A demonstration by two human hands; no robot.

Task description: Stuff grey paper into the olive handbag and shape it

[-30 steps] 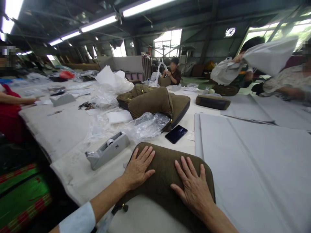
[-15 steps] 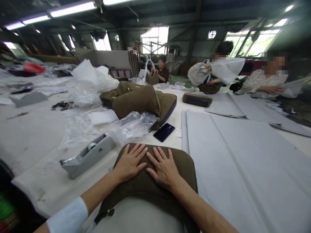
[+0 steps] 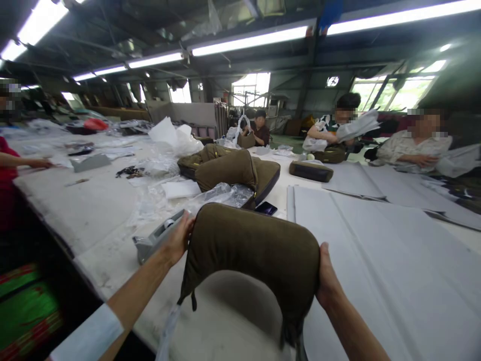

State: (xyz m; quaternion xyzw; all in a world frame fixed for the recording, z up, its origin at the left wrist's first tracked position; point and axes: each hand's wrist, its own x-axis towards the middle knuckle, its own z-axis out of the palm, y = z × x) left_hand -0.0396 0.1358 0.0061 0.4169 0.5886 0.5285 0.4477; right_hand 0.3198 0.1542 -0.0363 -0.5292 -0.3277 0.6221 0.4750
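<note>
An olive-brown crescent-shaped bag (image 3: pixel 251 240) is held up in front of me, its curved side upward and its tapering ends pointing down. My left hand (image 3: pixel 182 238) grips its left side, with the fingers partly behind it. My right hand (image 3: pixel 328 281) presses against the right side, thumb up, most fingers hidden behind the bag. Clear plastic film (image 3: pixel 169 328) hangs from the left end. Just beyond my left hand stands a grey tape dispenser (image 3: pixel 154 240). Behind the bag lies a phone (image 3: pixel 266 208), partly covered from view.
More olive bags (image 3: pixel 229 173) are heaped ahead amid clear plastic (image 3: pixel 225 193). Farther right sits a small olive pouch (image 3: pixel 311 171). Large grey-white sheets (image 3: pixel 379 250) cover the right side of the table. Several people work around the table; a red sleeve (image 3: pixel 7 150) shows at far left.
My hands have gone from lying flat on the bag to holding its two sides. The bag has been raised and tipped up off the table. My view has tilted upward.
</note>
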